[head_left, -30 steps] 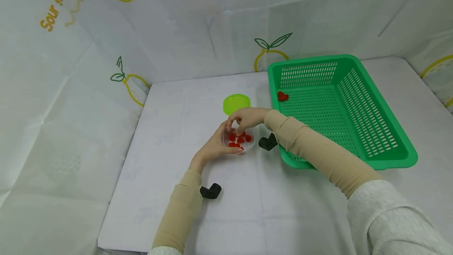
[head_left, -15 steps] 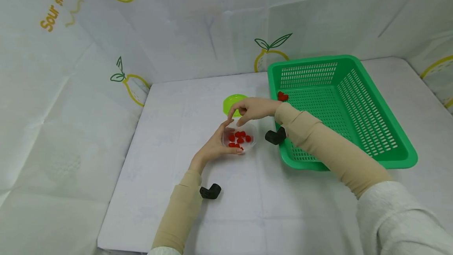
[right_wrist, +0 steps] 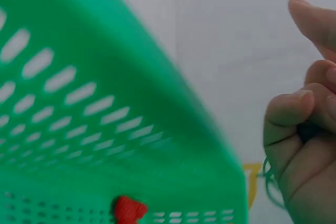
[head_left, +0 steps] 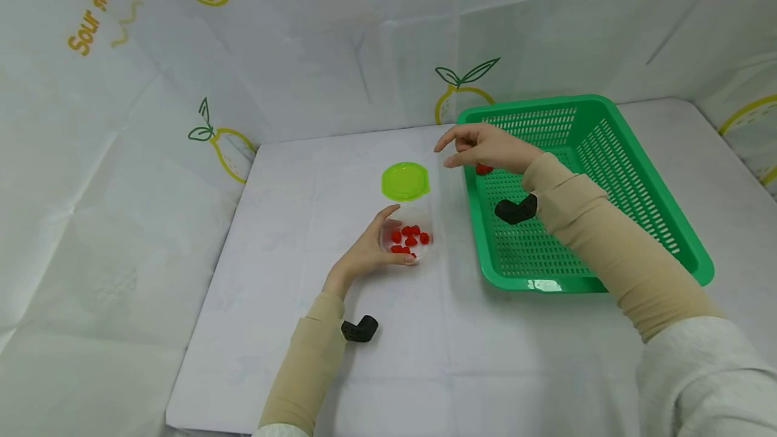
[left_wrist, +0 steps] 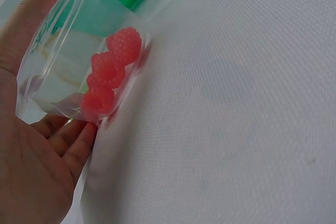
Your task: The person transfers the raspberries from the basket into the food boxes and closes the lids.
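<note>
My left hand [head_left: 367, 248] grips a clear plastic tub [left_wrist: 68, 51], thumb on the near side and fingers round the far side. Several red raspberries [left_wrist: 107, 69] lie at the bottom of the tub, which stands on the white-covered table. Raised over the left rim of a green basket [head_left: 476, 224] is my right hand [head_left: 492, 147]. Its index finger and thumb are apart with nothing between them, and the other fingers are loosely bent. Below it, a few raspberries [right_wrist: 128, 209] lie inside the basket, partly covered by the hand in the head view.
A lime-green lid [head_left: 405, 181] lies flat on the table [head_left: 291, 221] just behind the tub. Black wrist cameras [head_left: 360, 329] stick out from both forearms. A white sheet with lemon prints [head_left: 231, 154] hangs behind and to the left.
My right hand has come up out of the tub and moved right and back to the basket's rim, uncovering the lid. The left hand and tub have stayed put.
</note>
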Available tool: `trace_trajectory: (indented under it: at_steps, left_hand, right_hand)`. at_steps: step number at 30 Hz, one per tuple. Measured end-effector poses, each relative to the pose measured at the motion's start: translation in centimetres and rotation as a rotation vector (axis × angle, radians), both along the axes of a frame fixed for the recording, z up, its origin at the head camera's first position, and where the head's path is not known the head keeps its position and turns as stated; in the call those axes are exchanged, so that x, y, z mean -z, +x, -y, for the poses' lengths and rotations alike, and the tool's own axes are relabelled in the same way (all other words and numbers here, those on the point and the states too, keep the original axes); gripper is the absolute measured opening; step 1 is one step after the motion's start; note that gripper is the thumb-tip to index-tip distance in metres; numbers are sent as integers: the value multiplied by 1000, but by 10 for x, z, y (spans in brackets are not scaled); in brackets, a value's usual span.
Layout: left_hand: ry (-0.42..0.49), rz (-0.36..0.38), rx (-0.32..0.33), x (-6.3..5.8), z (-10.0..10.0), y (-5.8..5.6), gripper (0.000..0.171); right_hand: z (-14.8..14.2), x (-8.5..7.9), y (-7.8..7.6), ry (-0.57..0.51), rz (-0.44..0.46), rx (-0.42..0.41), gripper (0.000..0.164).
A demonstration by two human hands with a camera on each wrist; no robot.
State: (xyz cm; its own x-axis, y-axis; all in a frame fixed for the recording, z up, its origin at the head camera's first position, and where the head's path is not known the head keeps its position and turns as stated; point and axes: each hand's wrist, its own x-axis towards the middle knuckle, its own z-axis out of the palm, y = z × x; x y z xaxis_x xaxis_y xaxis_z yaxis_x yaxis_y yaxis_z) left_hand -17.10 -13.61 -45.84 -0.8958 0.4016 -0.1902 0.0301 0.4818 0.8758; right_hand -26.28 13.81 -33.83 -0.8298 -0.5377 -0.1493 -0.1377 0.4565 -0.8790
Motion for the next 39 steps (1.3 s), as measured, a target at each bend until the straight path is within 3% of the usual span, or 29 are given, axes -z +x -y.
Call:
trace_trajectory:
  at_steps: [9, 12, 16, 24, 25, 31, 32, 39]
  left_hand:
    - [0, -1, 2, 2, 0, 0, 98]
    - [-2, 2, 5, 3, 0, -1, 98]
    - [-1, 3, 6, 3, 0, 0, 99]
    - [4, -2, 1, 0, -1, 0, 97]
    - [2, 8, 6, -5, -2, 1, 97]
    - [-1, 16, 12, -5, -1, 1, 98]
    - [0, 6, 6, 1, -1, 0, 98]
    - [-5, 5, -5, 1, 0, 0, 98]
  right_hand:
    - [-33, 31, -12, -193, -13, 243, 34]
    - [-41, 41, -14, -200, -29, 292, 36]
    - [-50, 52, -18, -111, -42, 328, 37]
    - [-64, 70, -23, 146, -14, 318, 42]
    - [-65, 72, -24, 166, -15, 312, 42]
    - [-65, 81, -26, 214, 39, 283, 43]
    - [-64, 82, -27, 221, 46, 276, 44]
    - [-61, 87, -26, 295, 32, 239, 46]
